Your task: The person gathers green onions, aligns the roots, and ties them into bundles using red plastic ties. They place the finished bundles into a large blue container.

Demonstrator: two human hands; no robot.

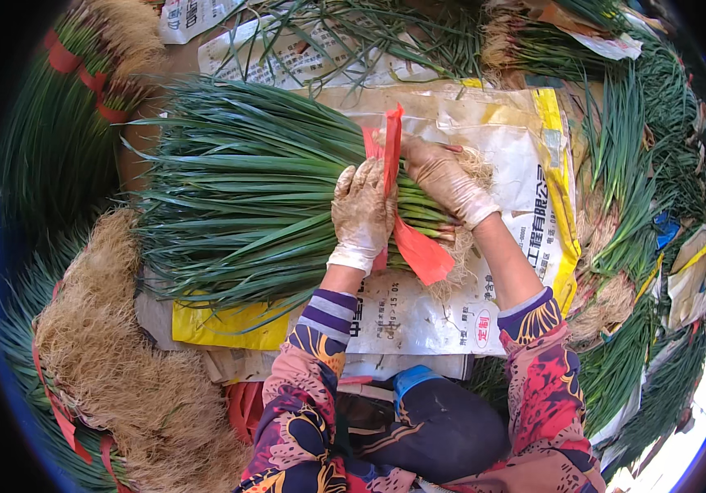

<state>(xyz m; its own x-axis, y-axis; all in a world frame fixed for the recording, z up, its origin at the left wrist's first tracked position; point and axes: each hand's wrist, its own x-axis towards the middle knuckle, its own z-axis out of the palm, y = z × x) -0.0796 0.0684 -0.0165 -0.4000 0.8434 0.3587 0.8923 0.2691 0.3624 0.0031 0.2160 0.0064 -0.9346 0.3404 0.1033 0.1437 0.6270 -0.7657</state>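
A thick bundle of green onions (248, 185) lies before me, leaves to the left and pale fibrous roots (461, 259) to the right. A red plastic strip (421, 249) crosses the bundle near the stem bases, one end hanging loose towards me. My left hand (363, 209), in a soiled whitish glove, curls over the stems right beside the strip. Gloved the same way, my right hand (445, 175) reaches over the root end, its fingertips at the strip's far part and partly hidden behind it.
Printed sacks (427, 320) with yellow edges lie under the bundle. Tied bundles stand at the left, one roots up (125, 357), another (63, 123) behind it. Loose green onions (618, 154) are heaped along the right. Stray leaves (353, 37) litter the far side. My knee (433, 425) is close below.
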